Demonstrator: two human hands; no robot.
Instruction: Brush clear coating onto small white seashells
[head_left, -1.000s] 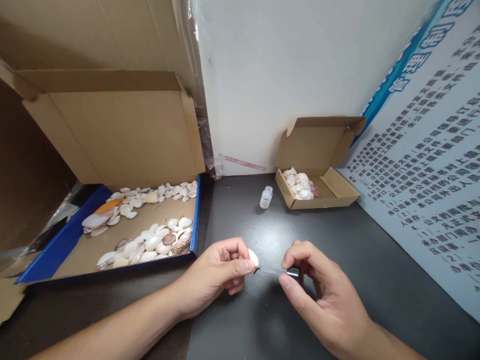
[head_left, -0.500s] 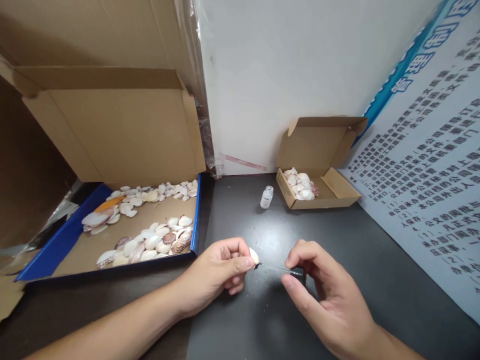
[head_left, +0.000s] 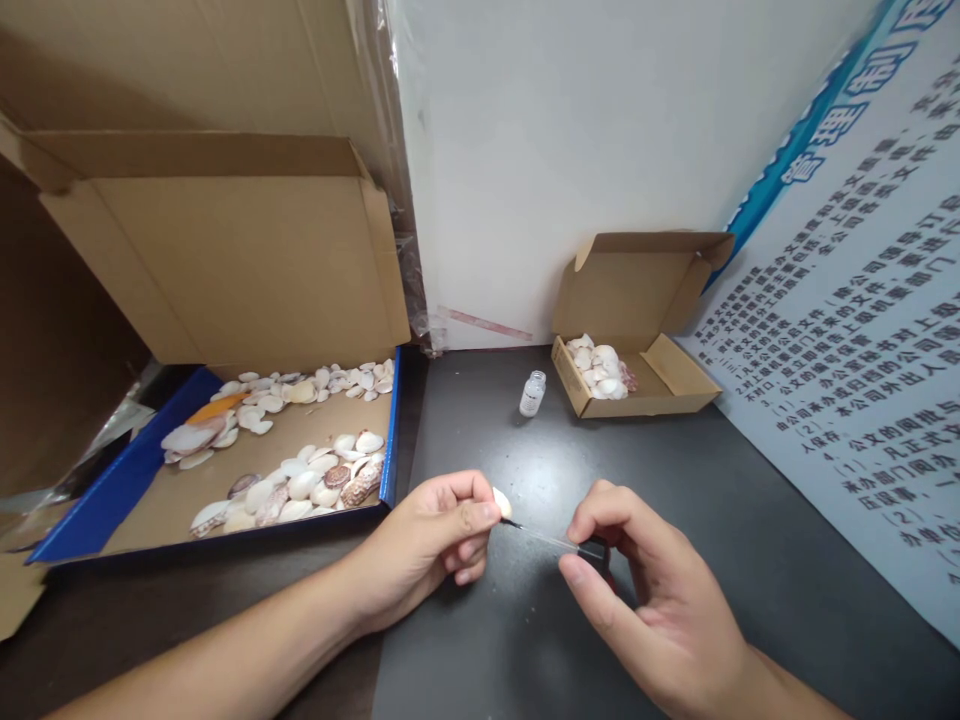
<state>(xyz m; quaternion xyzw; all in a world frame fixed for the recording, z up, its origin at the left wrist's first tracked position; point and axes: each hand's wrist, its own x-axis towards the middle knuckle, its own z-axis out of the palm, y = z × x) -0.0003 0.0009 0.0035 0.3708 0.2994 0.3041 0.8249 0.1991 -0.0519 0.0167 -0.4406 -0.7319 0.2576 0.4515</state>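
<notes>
My left hand (head_left: 435,540) pinches a small white shell (head_left: 502,501) between thumb and fingers, just above the dark table. My right hand (head_left: 637,590) grips the black cap of a thin brush applicator (head_left: 551,541), whose dark tip touches the shell's lower edge. A small clear glass bottle (head_left: 532,393) stands open further back on the table, apart from both hands.
A large blue-rimmed cardboard box (head_left: 390,450) with several shells lies at the left, its lid raised. A small cardboard box (head_left: 675,385) of shells stands at the back right. A printed board (head_left: 862,350) leans along the right. A white wall stands behind.
My left hand has tilted the shell slightly and raised it a little. The brush tip has followed, staying against the shell's edge.
</notes>
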